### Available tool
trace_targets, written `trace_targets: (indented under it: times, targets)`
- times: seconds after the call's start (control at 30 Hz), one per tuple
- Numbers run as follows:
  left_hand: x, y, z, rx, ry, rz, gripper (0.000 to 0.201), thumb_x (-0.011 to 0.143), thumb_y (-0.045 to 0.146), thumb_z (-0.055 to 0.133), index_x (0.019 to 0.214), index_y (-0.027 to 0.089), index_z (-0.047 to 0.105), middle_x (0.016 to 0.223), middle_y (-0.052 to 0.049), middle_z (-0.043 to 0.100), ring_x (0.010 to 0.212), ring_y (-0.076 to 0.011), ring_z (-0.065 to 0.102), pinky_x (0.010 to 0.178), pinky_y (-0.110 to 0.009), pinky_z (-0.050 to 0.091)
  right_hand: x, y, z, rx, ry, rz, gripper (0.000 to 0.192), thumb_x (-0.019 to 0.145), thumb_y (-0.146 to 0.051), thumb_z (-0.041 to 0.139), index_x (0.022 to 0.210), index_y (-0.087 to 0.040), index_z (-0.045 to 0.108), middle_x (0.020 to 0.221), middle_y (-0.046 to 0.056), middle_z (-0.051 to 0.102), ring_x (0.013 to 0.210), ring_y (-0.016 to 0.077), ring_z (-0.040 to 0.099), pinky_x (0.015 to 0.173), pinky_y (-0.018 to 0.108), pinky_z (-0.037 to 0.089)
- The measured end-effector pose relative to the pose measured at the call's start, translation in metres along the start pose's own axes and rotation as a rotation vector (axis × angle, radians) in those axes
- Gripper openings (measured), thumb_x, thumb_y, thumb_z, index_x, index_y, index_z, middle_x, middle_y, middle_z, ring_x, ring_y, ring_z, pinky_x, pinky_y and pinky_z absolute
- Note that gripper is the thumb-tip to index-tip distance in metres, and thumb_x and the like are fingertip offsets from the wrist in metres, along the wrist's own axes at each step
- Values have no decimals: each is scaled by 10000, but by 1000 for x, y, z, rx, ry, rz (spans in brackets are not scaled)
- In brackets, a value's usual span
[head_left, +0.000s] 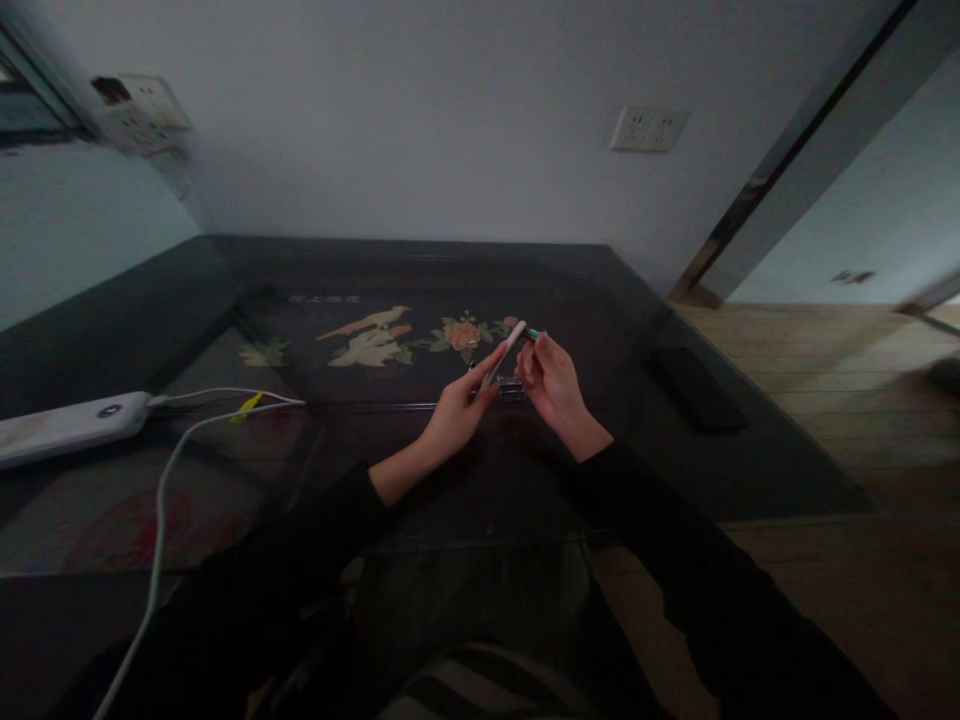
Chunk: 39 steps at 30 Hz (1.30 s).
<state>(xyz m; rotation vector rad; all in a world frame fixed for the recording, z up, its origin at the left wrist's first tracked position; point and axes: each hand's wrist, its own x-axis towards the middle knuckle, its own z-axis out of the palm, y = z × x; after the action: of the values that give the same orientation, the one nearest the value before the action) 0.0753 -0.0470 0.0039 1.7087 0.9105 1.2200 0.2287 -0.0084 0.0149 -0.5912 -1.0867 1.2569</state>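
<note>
The left hand (459, 404) is gripping a slim, pale-ended stick (515, 336) over the dark tabletop (480, 495); the right hand's (553, 385) closed fingertips are pinching a small green piece (532, 334) beside its upper end. Steadying the 2 wrists is likely making such fine handling easier.

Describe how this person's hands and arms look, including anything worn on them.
Both the left hand and the right hand are ungloved, with no watch showing. The left sleeve and right sleeve are long, black or very dark, ending just short of the wrists. Dim light hides any fabric details.
</note>
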Motion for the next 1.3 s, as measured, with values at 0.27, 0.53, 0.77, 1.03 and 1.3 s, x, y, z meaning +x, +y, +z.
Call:
trace_targets:
  times: [0.27,0.53,0.77,1.03,1.3]
  targets:
    - [2,-9,-3,34,-12,24,569,933,173,509,1490,246,418,1514,-67,479,1322,-237,522,1093,-411,429,0,0,-1,-11,-12,-10,462,757,-616,716,630,-232,494,492,-71,439,432,78,331,441,275,264]
    - [-3,1,2,23,-41,42,567,925,173,525,1483,218,433,1458,-85,546,1207,-248,605,1054,-420,479,1,1,-2,27,30,30,422,704,-592,768,700,-221,567,515,-78,444,458,77,340,437,252,279]
    - [-5,8,5,-39,-63,54,551,918,197,548,1461,241,470,1360,-81,631,1158,-269,633,1003,-442,524,1,1,-1,14,55,63,422,711,-588,749,911,-224,675,540,-83,433,470,83,335,444,265,255]
    - [-2,3,2,-6,-16,28,552,916,174,540,1459,243,471,1358,-78,634,1163,-253,629,1026,-436,504,0,-1,-1,25,19,30,392,718,-592,758,777,-226,632,530,-78,448,454,72,355,437,254,274]
    - [3,-8,-4,33,-13,23,555,936,179,504,1484,227,432,1529,-74,456,1362,-237,485,1130,-420,389,-1,-2,1,-38,10,10,470,736,-636,722,644,-235,497,493,-72,436,436,79,318,442,276,261]
